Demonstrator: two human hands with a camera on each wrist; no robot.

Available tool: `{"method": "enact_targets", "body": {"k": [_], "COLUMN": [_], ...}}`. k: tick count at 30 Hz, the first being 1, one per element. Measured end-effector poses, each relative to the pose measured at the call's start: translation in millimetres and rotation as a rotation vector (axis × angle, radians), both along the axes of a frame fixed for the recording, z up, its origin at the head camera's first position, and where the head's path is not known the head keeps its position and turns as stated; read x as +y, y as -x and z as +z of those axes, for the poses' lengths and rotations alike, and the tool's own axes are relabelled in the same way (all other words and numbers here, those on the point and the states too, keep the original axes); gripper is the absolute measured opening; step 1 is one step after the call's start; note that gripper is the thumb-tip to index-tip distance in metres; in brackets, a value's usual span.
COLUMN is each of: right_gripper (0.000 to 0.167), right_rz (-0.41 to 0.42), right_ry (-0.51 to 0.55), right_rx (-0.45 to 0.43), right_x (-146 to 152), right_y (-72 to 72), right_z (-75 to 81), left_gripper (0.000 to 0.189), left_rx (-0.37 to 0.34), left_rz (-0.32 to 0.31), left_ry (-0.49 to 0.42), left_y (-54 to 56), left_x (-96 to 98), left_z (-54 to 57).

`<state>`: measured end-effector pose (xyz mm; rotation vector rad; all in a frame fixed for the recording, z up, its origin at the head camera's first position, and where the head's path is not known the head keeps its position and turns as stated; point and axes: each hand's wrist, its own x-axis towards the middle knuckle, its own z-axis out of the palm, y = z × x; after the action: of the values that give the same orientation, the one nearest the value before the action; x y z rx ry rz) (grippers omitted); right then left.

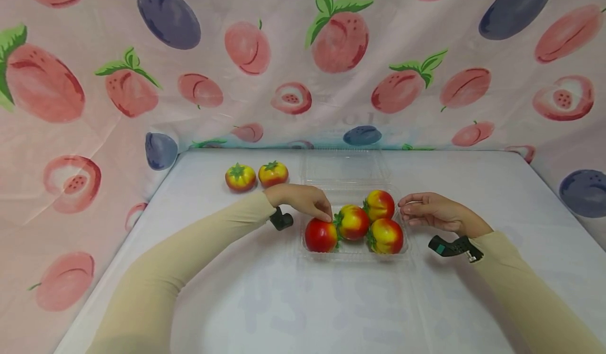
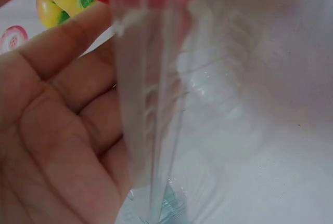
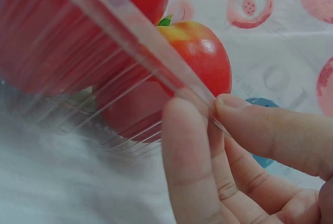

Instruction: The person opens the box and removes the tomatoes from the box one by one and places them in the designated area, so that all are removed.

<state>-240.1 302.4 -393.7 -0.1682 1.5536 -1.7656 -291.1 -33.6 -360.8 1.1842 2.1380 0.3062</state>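
A clear plastic clamshell box (image 1: pixel 355 257) stands open on the table, with several red-and-yellow, tomato-like fruits inside. My left hand (image 1: pixel 305 200) reaches over its left side, the fingertips touching the top of the leftmost red fruit (image 1: pixel 321 236). In the left wrist view the fingers (image 2: pixel 73 42) look fairly straight, and their ends blur behind the clear wall. At the opposite side, my right hand (image 1: pixel 433 212) pinches the box's rim (image 3: pixel 192 81) between thumb and finger. Beyond that rim, a red fruit (image 3: pixel 203 57) shows in the right wrist view.
Two more fruits, a left one (image 1: pixel 240 178) and a right one (image 1: pixel 273 173), sit on the white table (image 1: pixel 227 301) behind my left forearm. The box's clear lid (image 1: pixel 344 165) lies folded back. A fruit-printed cloth (image 1: pixel 293 43) hangs behind the table and along its sides.
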Motion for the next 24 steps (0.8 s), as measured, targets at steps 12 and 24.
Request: {"method": "enact_targets", "body": {"k": [12,24], "right_gripper": [0.02,0.018], "right_rz": [0.003,-0.004], "right_ry": [0.006,-0.018], "right_rx": [-0.004,0.002], "right_x": [2,2], "right_y": [2.0,3.0], "right_z": [-2.9,-3.9], "left_gripper": [0.031,0.038], "left_rx": [-0.061,-0.116], "left_rz": [-0.027,-0.046], "left_ry": [0.033,0.028], "left_y": [-3.9,-2.9], "left_x": [-0.6,-3.3], "left_z": [9.0,11.7]}}
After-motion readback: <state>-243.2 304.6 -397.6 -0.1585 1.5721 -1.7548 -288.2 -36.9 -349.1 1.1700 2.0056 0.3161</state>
